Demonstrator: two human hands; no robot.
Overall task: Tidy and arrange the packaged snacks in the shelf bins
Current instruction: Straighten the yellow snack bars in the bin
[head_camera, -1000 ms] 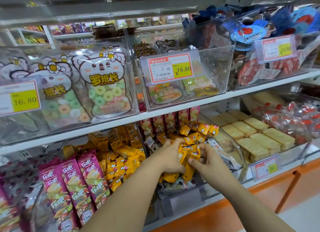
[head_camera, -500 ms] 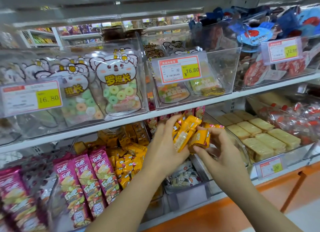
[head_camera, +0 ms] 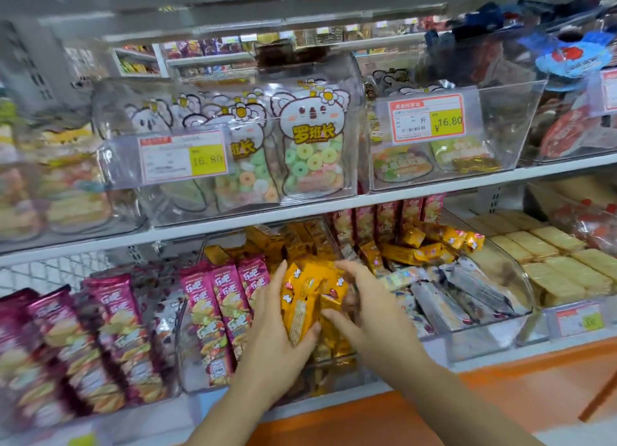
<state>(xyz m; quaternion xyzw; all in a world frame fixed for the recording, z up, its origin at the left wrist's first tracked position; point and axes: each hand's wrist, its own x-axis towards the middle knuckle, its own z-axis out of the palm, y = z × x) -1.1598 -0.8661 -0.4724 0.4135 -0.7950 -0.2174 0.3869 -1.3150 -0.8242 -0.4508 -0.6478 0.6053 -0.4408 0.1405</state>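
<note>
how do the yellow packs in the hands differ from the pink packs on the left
The yellow packs are a loose bunch held between the left hand and right hand; the pink packs stand upright in rows. Pink packs look longer than yellow packs. Both are glossy wrapped snacks.

Pink packets (head_camera: 110,339) at left blurred — print unreadable. Lower-right price tag (head_camera: 579,322) illegible. Left hand (head_camera: 273,332) and right hand (head_camera: 377,309) cover lower ends of the yellow packets (head_camera: 307,285).

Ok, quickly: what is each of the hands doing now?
Left hand: grips the orange snack packs.
Right hand: holds the same packs.
</note>
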